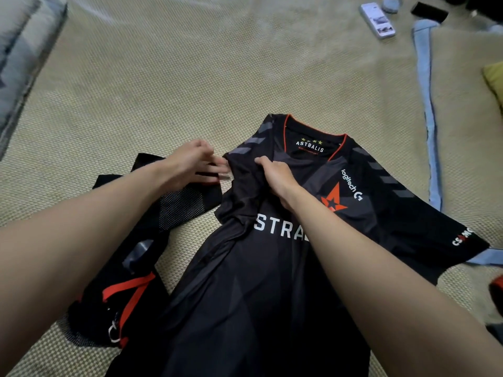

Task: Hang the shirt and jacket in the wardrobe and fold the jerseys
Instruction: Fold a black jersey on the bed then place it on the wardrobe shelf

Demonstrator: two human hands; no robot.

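Observation:
A black jersey [272, 281] with red collar trim and white lettering lies face up on the beige mat [190, 77], collar away from me. Its left sleeve is folded inward over the chest. My right hand [275, 175] grips the bunched fabric of that fold near the shoulder. My left hand [193, 164] reaches in from the left with straight fingers, its fingertips touching the folded edge. A second black garment [130, 268] with red straps and mesh lies crumpled to the left, under my left forearm.
A white phone [377, 20] and a dark object [429, 11] lie at the far right of the mat. Light blue cloth [428, 104] runs down the right side, with a yellow item [495, 80] beyond. Grey cushions [24, 50] border the left.

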